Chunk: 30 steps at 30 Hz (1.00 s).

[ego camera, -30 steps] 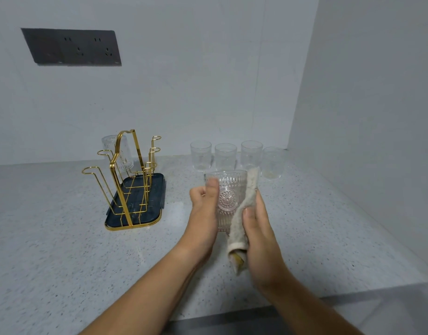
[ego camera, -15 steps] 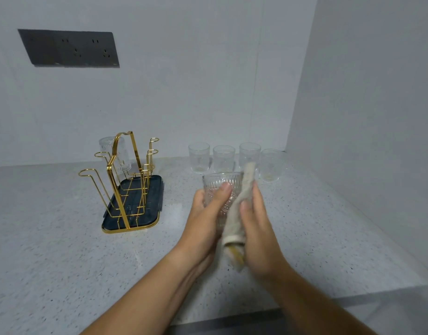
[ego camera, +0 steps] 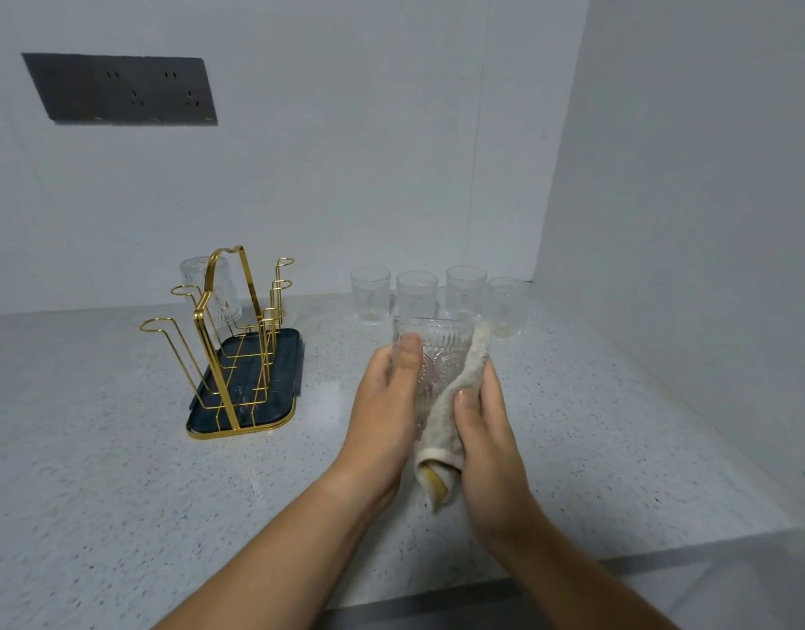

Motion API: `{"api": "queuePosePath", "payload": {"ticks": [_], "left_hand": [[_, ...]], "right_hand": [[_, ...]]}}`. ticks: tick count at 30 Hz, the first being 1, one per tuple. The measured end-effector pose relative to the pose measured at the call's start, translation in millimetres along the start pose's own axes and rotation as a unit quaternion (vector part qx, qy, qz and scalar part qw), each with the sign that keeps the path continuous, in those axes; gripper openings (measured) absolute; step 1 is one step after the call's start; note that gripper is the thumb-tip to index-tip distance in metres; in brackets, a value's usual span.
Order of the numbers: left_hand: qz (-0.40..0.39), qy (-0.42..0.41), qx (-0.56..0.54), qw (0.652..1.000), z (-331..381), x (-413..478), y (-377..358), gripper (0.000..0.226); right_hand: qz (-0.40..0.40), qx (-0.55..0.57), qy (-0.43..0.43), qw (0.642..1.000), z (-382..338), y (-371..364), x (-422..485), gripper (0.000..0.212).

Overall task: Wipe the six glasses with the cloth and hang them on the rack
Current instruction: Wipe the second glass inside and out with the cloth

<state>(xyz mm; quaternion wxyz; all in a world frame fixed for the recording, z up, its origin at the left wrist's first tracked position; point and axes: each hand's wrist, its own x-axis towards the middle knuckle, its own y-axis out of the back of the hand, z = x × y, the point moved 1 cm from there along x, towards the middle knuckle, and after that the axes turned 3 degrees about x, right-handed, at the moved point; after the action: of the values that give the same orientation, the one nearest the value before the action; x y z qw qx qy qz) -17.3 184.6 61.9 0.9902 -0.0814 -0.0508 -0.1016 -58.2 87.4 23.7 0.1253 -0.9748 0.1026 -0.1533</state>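
glass [ego camera: 438, 352] between hands [ego camera: 382, 416], cloth [ego camera: 442, 431] under right thumb

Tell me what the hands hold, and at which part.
The left hand grips the patterned glass by its side wall; the right hand presses the cloth against its other side.

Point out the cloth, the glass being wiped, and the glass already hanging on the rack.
cloth [ego camera: 439, 427], head view, its middle fold.
glass being wiped [ego camera: 441, 356], head view, its patterned side wall.
hung glass [ego camera: 226, 293], head view, its side wall.
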Motion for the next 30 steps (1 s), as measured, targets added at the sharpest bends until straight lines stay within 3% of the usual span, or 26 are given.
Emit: {"api": "queuePosePath", "payload": {"ticks": [4,7,12,18,21,25,30], "left_hand": [[-0.047,0.016,-0.017,0.999,1.0,-2.2,-2.4,0.042],[-0.061,0.035,-0.037,0.997,1.3,-0.2,0.5,0.052],[-0.074,0.068,-0.031,0.995,-2.4,-2.5,-2.7,0.037],[-0.089,0.075,-0.046,0.992,2.8,-0.1,-6.2,0.039],[-0.044,0.073,-0.076,0.993,1.0,1.4,-4.0,0.058],[-0.015,0.071,-0.101,0.992,-0.2,0.7,1.9,0.08],[-0.047,0.055,-0.076,0.995,-5.7,0.3,6.1,0.053]], "right_hand": [[0.0,-0.008,0.011,1.0,0.0,-0.9,4.2,0.054],[-0.006,-0.009,0.001,1.0,-0.5,-1.4,-0.3,0.055],[0.006,-0.011,-0.011,1.0,-12.2,4.3,9.7,0.043],[0.001,-0.002,-0.012,1.0,-18.7,3.2,16.2,0.039],[-0.032,-0.022,0.002,0.999,-9.9,-0.1,1.5,0.056],[-0.048,-0.034,0.003,0.998,-0.1,-0.7,-16.2,0.06],[-0.023,-0.043,0.009,0.999,-15.7,3.1,-2.6,0.05]]}}
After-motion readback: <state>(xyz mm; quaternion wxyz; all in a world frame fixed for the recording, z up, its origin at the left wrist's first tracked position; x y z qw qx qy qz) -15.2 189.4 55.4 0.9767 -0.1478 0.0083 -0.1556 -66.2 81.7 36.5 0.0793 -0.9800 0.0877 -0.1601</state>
